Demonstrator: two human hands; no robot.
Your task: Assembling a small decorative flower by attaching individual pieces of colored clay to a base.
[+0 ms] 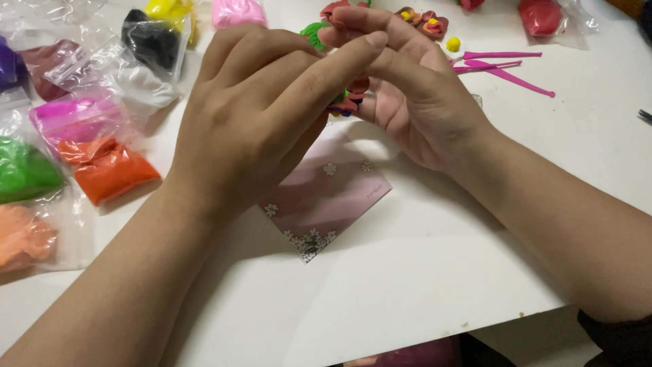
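Two hands meet above the middle of the white table (421,272), near its far edge. The left hand (251,115) lies with its back toward the camera, its fingers curled and its index finger stretched to the right until it touches the fingers of the right hand (414,95). The right hand is turned palm inward and its fingers are bent over the top. Between both hands sits a small clay figure (350,95) of red, green and dark colours; both hands are closed around it, and most of it is hidden, so I cannot tell its shape.

Under the hands a pink card with small white flowers (326,197) lies flat on the table. Along the left edge are clear bags of clay: an orange bag (109,170), a green bag (24,170), a magenta bag (71,115), a pale peach bag (24,238) and a white bag (146,88). At the far left corner there are a black bag (153,41), a yellow bag (173,10) and a light pink bag (238,12). On the far right side lie thin pink modelling tools (506,68), just beside a small yellow clay ball (453,45), and a red bag (541,15) lies at the far edge.
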